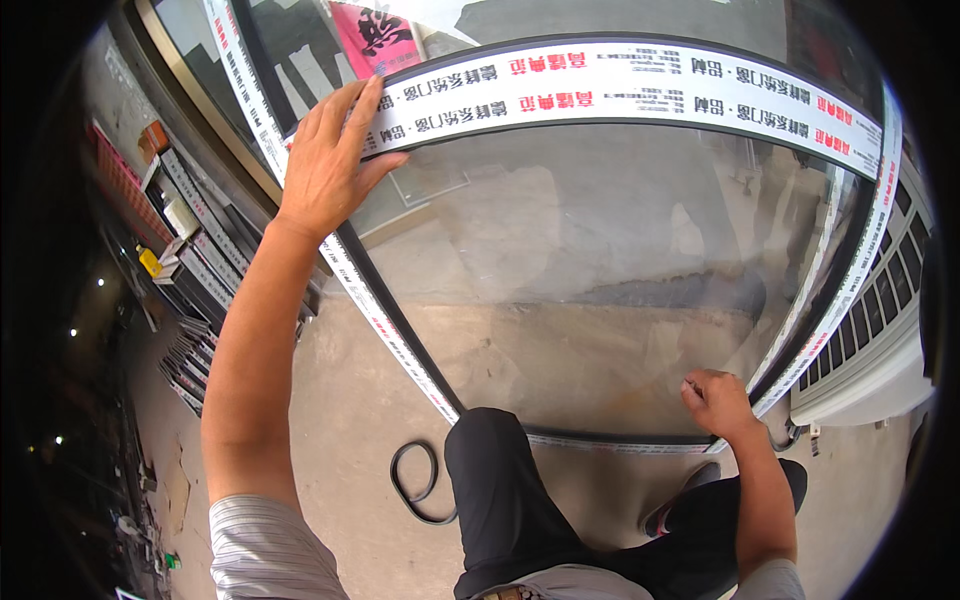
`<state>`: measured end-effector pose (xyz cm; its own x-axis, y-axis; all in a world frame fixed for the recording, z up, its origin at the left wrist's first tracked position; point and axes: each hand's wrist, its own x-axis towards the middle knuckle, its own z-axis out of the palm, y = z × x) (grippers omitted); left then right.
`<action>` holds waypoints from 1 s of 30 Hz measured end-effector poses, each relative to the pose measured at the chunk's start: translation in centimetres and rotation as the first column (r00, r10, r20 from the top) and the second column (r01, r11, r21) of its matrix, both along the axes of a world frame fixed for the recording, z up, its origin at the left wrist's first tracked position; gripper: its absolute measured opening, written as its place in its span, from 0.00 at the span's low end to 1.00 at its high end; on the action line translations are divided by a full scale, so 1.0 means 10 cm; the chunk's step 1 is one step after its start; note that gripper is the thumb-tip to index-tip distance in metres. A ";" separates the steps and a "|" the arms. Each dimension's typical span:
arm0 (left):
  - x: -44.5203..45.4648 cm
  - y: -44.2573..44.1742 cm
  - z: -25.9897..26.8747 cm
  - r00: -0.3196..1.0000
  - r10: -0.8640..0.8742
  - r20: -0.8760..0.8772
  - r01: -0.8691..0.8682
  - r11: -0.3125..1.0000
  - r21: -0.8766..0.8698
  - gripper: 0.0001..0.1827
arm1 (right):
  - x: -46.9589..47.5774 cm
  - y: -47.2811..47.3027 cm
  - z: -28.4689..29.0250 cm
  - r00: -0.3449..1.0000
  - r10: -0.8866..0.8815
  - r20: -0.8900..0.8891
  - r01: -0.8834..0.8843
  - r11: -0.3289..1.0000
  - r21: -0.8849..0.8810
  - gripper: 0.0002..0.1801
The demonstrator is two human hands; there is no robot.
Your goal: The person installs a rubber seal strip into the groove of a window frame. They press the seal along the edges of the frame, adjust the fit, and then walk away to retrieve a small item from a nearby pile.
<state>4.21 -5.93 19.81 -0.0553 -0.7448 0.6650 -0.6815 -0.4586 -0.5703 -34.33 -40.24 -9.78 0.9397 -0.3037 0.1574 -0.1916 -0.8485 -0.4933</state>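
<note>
An aluminium window frame with a glass pane (570, 225) stands before me, its bars covered in printed protective film. My left hand (330, 154) grips the left end of the wide crossbar (555, 94), fingers over its far edge and thumb along its near edge. My right hand (720, 405) is curled into a loose fist by the frame's lower right corner; no object shows in it, and I cannot tell whether it touches the glass. Black gasket (397, 322) lines the pane's left edge. My knee is close to the bottom rail (622, 444).
A loop of black rubber strip (393, 480) lies on the concrete floor to the left. Film-wrapped profiles (202, 262) are stacked at far left, with a yellow bottle (148, 261) there. A white air-conditioner unit (862, 375) with a dark grille stands close on the right.
</note>
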 end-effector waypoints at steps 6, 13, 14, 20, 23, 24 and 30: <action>0.17 0.03 -0.13 0.991 0.048 0.128 -0.043 0.998 -0.040 0.55 | -0.12 -0.11 -0.10 1.000 -0.001 0.026 0.002 0.999 -0.048 0.10; 0.06 0.07 -0.05 0.998 0.060 -0.023 -0.060 0.998 -0.020 0.50 | -0.27 -0.16 0.00 0.999 -0.033 0.036 0.033 0.999 -0.002 0.10; 0.11 0.12 -0.08 0.996 0.088 -0.007 -0.088 0.995 -0.051 0.50 | -0.29 -0.17 0.03 0.999 -0.040 0.032 0.040 0.999 -0.007 0.11; 0.13 0.18 -0.19 0.996 0.086 -0.001 -0.085 0.991 -0.105 0.49 | -0.34 -0.19 0.06 0.997 -0.067 -0.042 0.067 0.998 0.008 0.12; 0.09 0.15 -0.07 0.998 0.068 -0.002 -0.068 0.995 -0.076 0.52 | -0.30 -0.19 0.05 0.997 -0.064 -0.053 0.064 0.998 0.012 0.12; 0.06 0.08 -0.06 0.999 0.043 0.005 -0.042 0.997 -0.067 0.53 | -0.29 -0.19 0.02 0.998 -0.052 -0.047 0.053 0.998 0.016 0.12; 0.04 -0.22 -0.12 0.999 0.023 0.044 -0.018 0.994 -0.110 0.53 | -0.26 -0.20 -0.01 0.996 -0.031 -0.082 0.027 0.999 -0.042 0.14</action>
<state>4.64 -8.15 18.58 -0.0727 -0.6690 0.7397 -0.6464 -0.5332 -0.5457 -36.94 -42.24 -9.84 0.9409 -0.3258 0.0924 -0.2550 -0.8612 -0.4397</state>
